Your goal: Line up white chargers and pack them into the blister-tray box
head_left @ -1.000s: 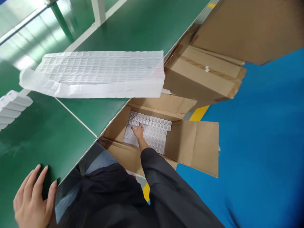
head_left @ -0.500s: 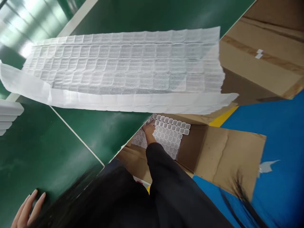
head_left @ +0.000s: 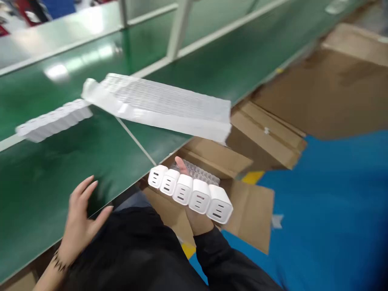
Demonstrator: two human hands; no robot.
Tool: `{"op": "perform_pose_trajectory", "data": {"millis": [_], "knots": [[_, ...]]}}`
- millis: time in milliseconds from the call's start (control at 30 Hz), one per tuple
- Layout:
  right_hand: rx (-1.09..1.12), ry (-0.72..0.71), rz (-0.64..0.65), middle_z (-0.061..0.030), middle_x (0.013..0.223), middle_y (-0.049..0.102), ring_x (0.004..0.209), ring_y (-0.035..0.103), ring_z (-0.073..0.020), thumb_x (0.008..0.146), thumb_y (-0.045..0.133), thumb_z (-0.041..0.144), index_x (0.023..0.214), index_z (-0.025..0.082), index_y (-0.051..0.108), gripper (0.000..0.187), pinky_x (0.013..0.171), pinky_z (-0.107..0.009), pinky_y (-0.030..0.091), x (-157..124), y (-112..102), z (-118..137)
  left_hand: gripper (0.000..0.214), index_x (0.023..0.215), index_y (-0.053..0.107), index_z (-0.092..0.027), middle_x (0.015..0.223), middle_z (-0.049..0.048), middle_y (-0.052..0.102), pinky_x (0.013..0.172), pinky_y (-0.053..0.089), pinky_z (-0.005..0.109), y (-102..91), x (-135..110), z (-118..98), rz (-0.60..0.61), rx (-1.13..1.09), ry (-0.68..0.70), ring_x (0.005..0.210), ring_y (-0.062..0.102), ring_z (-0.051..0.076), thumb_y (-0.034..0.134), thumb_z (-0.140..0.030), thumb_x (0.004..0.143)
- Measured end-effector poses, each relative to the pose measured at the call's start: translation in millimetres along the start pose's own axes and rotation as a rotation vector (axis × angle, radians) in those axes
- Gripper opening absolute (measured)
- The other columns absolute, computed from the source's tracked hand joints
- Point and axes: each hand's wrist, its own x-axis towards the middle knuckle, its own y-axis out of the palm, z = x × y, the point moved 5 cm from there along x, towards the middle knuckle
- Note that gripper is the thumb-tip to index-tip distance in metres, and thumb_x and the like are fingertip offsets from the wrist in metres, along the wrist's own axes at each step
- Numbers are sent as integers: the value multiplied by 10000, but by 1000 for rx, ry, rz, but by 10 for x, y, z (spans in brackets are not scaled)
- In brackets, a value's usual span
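Observation:
My right hand grips a row of several white USB charger housings, held side by side with their slotted port ends toward me. The thumb shows above the row; most of the fingers are hidden behind it. Below and behind it, an open cardboard box holds rows of more whitish, square-celled pieces. My left hand hovers at the near edge of the green work surface, fingers and thumb apart, with nothing in it.
A white quilted packing sheet lies across the green surface and overhangs its edge. To its left stands a row of similar white pieces. Closed cardboard boxes sit at right on the blue floor. A metal frame post rises beyond.
My right hand has come up out of the box with a row of charger housings. My left hand has come further into view, and the view has shifted to show more of the surface.

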Motion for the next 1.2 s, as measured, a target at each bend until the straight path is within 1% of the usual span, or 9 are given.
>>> {"op": "perform_pose_trajectory", "data": {"millis": [100,167,267,400,533,700,900,1033,1200], "knots": [[597,37,491,20,946,726,672,677,-110,1033,372,487,1403,355,501,413,699,-302,547,447,660,880,808,1503,322,-279,1475,177,457,1136,373,594,-254,72,-318,-112,40,318,1422,389,364,709,-533,841],[877,28,713,-25,1157,707,881,717,-174,986,420,570,1490,391,374,537,790,-353,573,628,1029,1548,779,1461,377,-257,1433,168,509,1149,373,545,-412,124,-299,-197,111,460,1401,426,331,649,-644,841],[1065,-39,951,-53,1434,563,1181,639,-251,911,537,587,1492,375,370,641,953,-429,553,807,1449,2387,744,1423,451,-234,1348,152,593,1044,446,454,-649,156,137,-342,295,395,1262,558,284,522,-729,872],[1269,155,1181,-65,1355,620,1194,616,-297,852,548,657,1326,321,572,581,974,-511,525,919,1952,2974,768,1445,460,-184,1232,148,654,879,499,386,-847,60,921,-261,342,155,1091,632,251,331,-744,934],[1403,353,1315,-59,1272,675,1122,635,-293,674,723,702,1171,310,654,637,1034,-557,469,872,2332,3157,780,1399,491,-148,1157,137,674,886,512,355,-951,-18,1435,-173,198,19,1022,642,222,274,-745,946],[1299,409,1441,-70,1380,621,1222,600,-294,747,720,653,1265,311,622,629,1085,-559,439,877,2390,3126,738,1277,572,-157,1072,105,698,802,517,307,-971,-34,1605,-161,116,30,898,661,193,260,-741,952],[1014,150,1276,-35,1373,620,1257,571,-268,764,805,449,1303,315,610,589,1123,-485,414,1166,2268,2979,583,1247,603,-201,887,42,691,699,470,290,-1095,-71,1517,-125,255,27,757,631,167,407,-671,963],[919,182,1241,-49,1264,660,1055,645,-241,813,736,462,1179,272,696,414,928,-421,548,1217,2340,2878,493,1230,619,-230,893,24,694,676,425,296,-1153,-78,1503,-3,397,-4,734,607,154,480,-619,961],[921,310,1105,-58,1162,685,919,658,-209,822,699,417,1076,243,733,310,762,-370,581,1326,2310,2823,480,1203,632,-223,837,15,679,629,368,317,-1114,-98,1565,86,496,-41,718,592,175,516,-613,948]]}}
